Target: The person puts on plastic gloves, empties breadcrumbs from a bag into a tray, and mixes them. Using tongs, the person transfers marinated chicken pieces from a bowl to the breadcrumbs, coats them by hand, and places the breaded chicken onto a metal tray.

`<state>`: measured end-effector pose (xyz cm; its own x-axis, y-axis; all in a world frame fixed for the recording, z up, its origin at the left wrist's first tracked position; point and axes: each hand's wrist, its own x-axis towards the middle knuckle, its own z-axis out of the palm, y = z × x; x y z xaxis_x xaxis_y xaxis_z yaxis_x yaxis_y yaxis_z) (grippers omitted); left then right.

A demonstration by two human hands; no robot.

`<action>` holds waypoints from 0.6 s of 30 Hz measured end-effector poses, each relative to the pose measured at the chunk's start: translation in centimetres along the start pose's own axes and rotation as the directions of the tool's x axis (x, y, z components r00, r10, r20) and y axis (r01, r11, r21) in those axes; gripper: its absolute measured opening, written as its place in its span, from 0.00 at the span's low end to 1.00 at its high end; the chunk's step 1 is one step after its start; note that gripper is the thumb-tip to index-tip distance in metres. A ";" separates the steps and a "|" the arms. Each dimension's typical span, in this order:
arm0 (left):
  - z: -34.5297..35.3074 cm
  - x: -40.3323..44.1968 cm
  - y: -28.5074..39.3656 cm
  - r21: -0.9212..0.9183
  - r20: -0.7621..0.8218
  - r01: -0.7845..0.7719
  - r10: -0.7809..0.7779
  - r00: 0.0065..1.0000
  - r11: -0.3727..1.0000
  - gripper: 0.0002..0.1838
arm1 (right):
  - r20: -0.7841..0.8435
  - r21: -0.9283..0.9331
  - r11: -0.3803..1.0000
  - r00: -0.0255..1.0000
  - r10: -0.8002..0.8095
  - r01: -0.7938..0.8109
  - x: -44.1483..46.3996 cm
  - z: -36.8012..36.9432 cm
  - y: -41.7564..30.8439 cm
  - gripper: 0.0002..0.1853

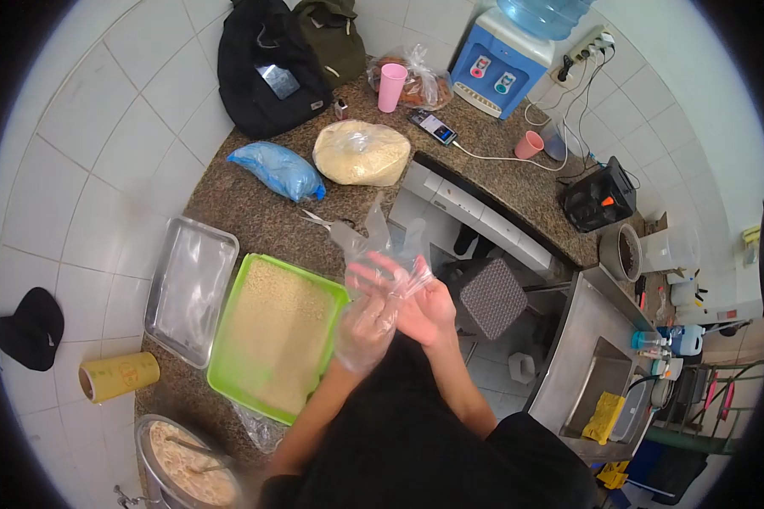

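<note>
Hands: 2, left hand point(372, 316) and right hand point(433, 310). Clear gloves: 2, left-hand glove point(354, 358), right-hand glove point(377, 233). Trays: 2, green tray point(250, 403) and metal tray point(191, 288), both left of the fingers. Filled plastic bags: 3 beyond the fingers; blue bag point(278, 170), pale-crumb bag point(362, 154), brown-contents bag point(431, 86) farthest. Scissors point(316, 220): 1 pair, just beyond the fingers. Backpacks: 2, black backpack point(244, 76), olive backpack point(333, 47), well beyond. Pink cups: 2, tall cup point(390, 89) beyond, short cup point(529, 145) beyond and right. Phone point(435, 126): 1, beyond. Water dispenser point(501, 64): 1, farther out, right. Stool point(494, 299): 1, right of the fingers. Yellow tub point(123, 377): 1, far left.
</note>
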<state>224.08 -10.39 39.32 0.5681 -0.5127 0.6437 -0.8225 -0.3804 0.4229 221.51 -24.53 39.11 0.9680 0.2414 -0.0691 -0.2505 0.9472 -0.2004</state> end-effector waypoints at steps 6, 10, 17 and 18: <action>0.1 -2.4 -1.0 -0.058 0.067 -0.110 0.114 0.991 0.992 0.17 | -0.343 -0.235 0.964 0.917 -0.202 0.124 2.5 -3.3 4.1 0.44; 0.3 -3.1 -1.9 -0.053 0.090 -0.061 0.065 0.994 0.997 0.17 | -0.254 -0.094 0.990 0.959 -0.126 0.105 3.1 -4.5 4.2 0.49; 0.7 -3.2 -2.0 -0.081 0.111 -0.014 0.023 0.994 0.997 0.15 | -0.103 -0.126 0.990 0.994 0.045 -0.057 7.1 -6.7 5.4 0.54; 1.0 -3.8 -2.9 -0.107 0.093 0.047 -0.037 0.995 0.993 0.15 | -0.223 -0.197 0.979 0.975 -0.003 -0.042 8.2 -6.5 6.2 0.54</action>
<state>224.37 -8.10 35.01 0.5986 -0.5672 0.5656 -0.7930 -0.3199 0.5185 227.79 -18.08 30.94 0.9405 0.1857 -0.2845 -0.2896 0.8759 -0.3858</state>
